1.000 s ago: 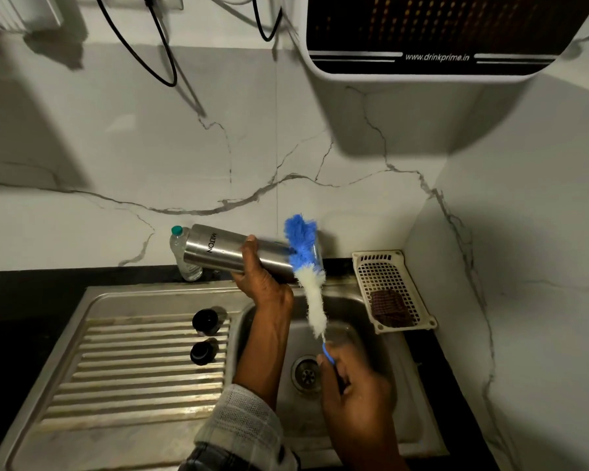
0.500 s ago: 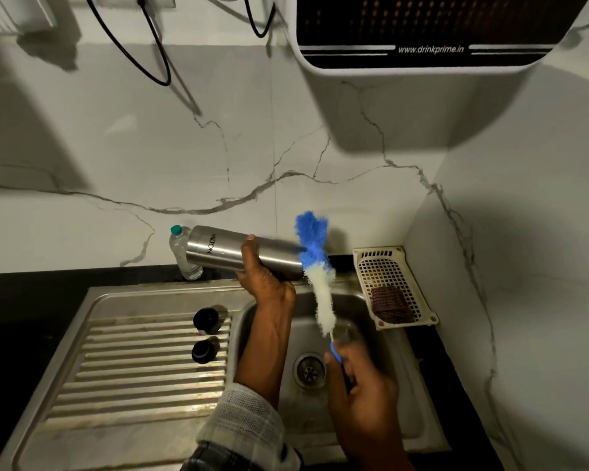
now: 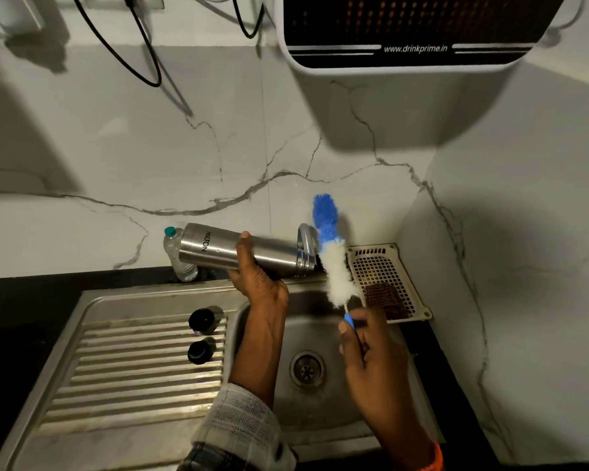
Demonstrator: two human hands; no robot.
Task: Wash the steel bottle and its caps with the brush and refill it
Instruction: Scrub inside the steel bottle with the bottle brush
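While the wash is under way: both hands are working over the sink, one steadying, one wielding.
Left hand (image 3: 255, 277): it is gripping the steel bottle (image 3: 238, 250) around its middle, fingers wrapped behind the body and thumb up over the near side, holding it on its side above the back edge of the basin, most likely so any water runs into the bowl and the mouth faces the other hand.
Right hand (image 3: 364, 348): it is pinching the blue handle of the brush (image 3: 330, 253) low down, fingers curled around it, keeping the bristle head tilted upward; a grip this far back looks chosen to leave the whole head free.
Brush against bottle: the white and blue bristles are crossing just in front of the bottle's mouth, outside it; whether they are touching the rim cannot be told through the blur.
Step in hand, as a judgement: the head is being lined up with the opening, and it will need tilting toward the bottle's axis before it can slide in.
Caps (image 3: 202, 334): two dark caps are sitting on the ribbed drainboard (image 3: 133, 375) left of the basin, near each other, probably parked there to drain and stay within reach.
Sink (image 3: 306, 368): the drain is lying open below the hands, so runoff is being caught.
Basket (image 3: 381, 277): a pale perforated tray is resting at the basin's right corner with a dark scrub pad in it, kept out of the wet bowl.
Plastic bottle (image 3: 177, 253): it is standing on the dark desk by the wall, behind the steel bottle's base.
Purifier (image 3: 412, 32): it is hanging on the wall above, presumably the refill source; refilling is not yet begun.
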